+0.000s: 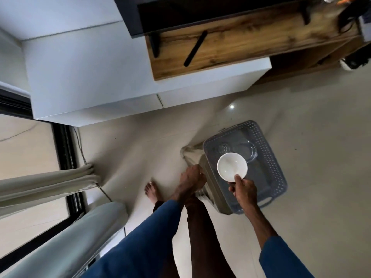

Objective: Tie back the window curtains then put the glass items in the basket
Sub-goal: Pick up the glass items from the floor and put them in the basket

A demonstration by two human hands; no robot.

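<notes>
Over the near-left part of the basket [267, 149], the right hand [245, 190] is holding a small white bowl [232, 167] by its near rim, thumb on top and the other fingers tucked underneath, so the bowl sits open side up above the inside of the basket. That basket is a translucent grey-blue perforated plastic one, sitting on a low stand on the tiled floor [311, 117]. Inside it, toward the far end, you can make out a couple of clear glass pieces [244, 150] lying on the bottom, kinda hard to tell exactly what they are. Left hand [192, 178] hangs just beside the basket's left edge, fingers curled in loosely, and I can't tell if it's gripping anything. Off by the window on the left, the beige curtain [50, 183] is bunched into a tight gathered bundle. Further back there's a white cabinet [120, 77] with a wooden shelf [230, 51] above it.
</notes>
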